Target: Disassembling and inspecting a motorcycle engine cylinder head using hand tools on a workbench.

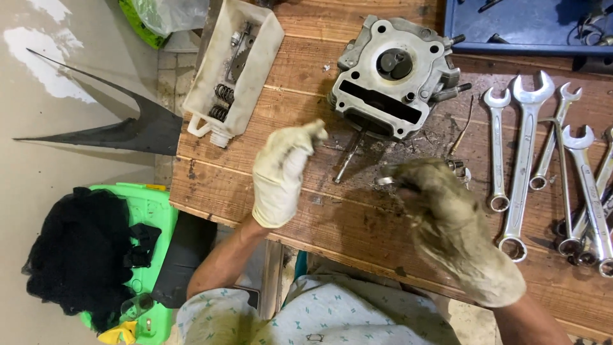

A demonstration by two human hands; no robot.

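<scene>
The gloved left hand hovered loosely curled, holding nothing, over the bench; the right hand pinched a small metal part near the cylinder head.

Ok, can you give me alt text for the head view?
Two gloved hands work over a wooden bench: the right hand holds a small metal part, the left hand is raised beside an engine cylinder head. Combination wrenches lie to the right.

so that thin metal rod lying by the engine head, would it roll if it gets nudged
Probably yes: the thin rod looks round and slim, so a sideways nudge could roll it across the wooden bench. It appears stiff metal, unlikely to bend. Grit and gaps between the planks may stop it soon.
</scene>
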